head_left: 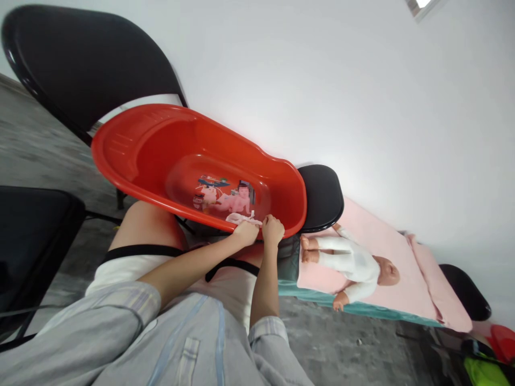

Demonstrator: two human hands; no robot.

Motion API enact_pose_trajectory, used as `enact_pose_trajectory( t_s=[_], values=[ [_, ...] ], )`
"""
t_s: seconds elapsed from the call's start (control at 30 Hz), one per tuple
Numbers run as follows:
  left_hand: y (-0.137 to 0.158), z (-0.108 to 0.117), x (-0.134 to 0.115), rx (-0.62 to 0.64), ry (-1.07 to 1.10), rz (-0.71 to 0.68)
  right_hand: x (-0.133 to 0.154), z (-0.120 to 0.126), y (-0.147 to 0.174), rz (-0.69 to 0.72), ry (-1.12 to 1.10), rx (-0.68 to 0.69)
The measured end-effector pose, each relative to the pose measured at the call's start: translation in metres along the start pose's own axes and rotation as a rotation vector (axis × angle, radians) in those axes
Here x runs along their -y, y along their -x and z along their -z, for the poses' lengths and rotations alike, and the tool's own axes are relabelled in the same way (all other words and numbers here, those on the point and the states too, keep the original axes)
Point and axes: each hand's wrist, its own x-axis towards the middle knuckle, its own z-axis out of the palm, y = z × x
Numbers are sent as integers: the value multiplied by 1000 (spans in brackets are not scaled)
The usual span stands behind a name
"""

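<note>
Tub rim point(281, 161) walls the hands point(259, 231); the basin beyond lies open.

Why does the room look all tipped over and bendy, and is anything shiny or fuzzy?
Head view: the camera is tilted, so the wall and floor slant, and its wide lens curves the black chair. Soft glare shines on the red tub rim. A small patch on the tub's sticker is blurred. Both hands, left hand and right hand, look sharp.

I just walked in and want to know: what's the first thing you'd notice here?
The big red tub in the middle, resting across black chairs, grabs the eye first. Both hands, left and right, grip a small white cloth at its near rim. To the right, a baby doll in white lies on a pink blanket.
</note>
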Motion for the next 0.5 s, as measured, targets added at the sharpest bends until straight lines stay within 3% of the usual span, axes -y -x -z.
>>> enact_pose_trajectory(
  t_s=[0.1, 0.5],
  values=[
    [2, 6, -3, 73, -43, 31, 0, 2, 0, 2, -2, -13],
    [2, 10, -5, -8, -99, 8, 0, -1, 0, 18, -1, -9]
  ],
)
